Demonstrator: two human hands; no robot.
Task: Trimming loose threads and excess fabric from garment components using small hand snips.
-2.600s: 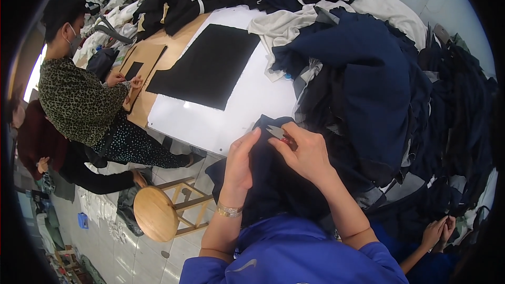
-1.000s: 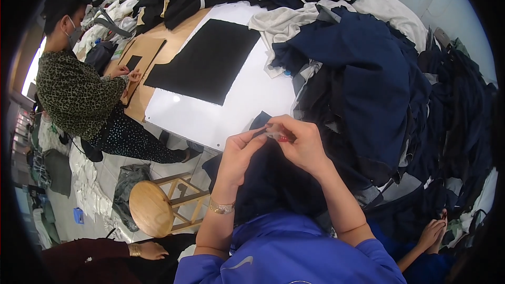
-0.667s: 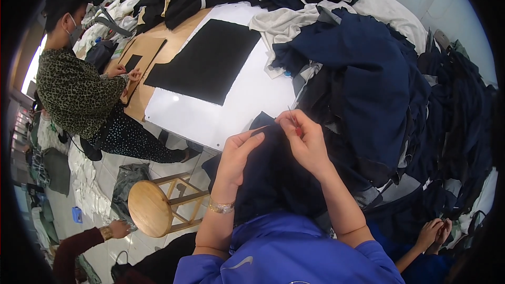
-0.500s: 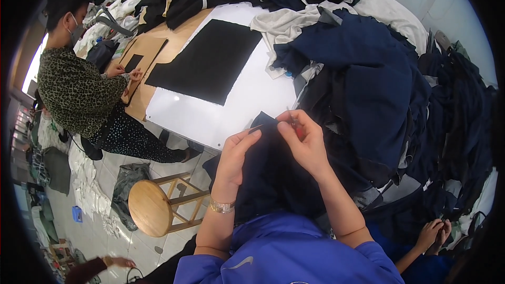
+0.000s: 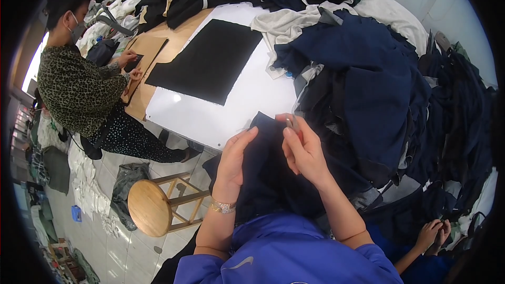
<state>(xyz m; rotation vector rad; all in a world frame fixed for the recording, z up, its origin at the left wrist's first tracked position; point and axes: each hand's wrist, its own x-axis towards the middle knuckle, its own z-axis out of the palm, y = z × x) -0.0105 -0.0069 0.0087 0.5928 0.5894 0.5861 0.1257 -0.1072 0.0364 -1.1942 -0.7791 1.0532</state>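
Note:
My left hand (image 5: 234, 159) is closed on the upper left edge of a navy garment (image 5: 271, 165), thumb pressed to fingers. The cloth hangs from there toward my lap. To the right of that edge, my right hand (image 5: 306, 152) is wrapped round small thread snips (image 5: 292, 122). Their metal tip shows above my fingers, with a bit of red beside my thumb; the rest is hidden in the hand. The right hand is apart from the edge that my left hand pinches.
Ahead is a white board (image 5: 184, 118) with a black cut panel (image 5: 210, 63) on it. Navy garments (image 5: 379, 89) are heaped at the right. A wooden stool (image 5: 150, 208) stands at the lower left. A co-worker (image 5: 84, 84) handles pieces at the table; another person's hands (image 5: 434, 234) show lower right.
My right hand has drawn away from the cloth edge to the right, and the snips' tip shows more plainly. The co-worker's far hand has lifted. A hand at the lower left has left view.

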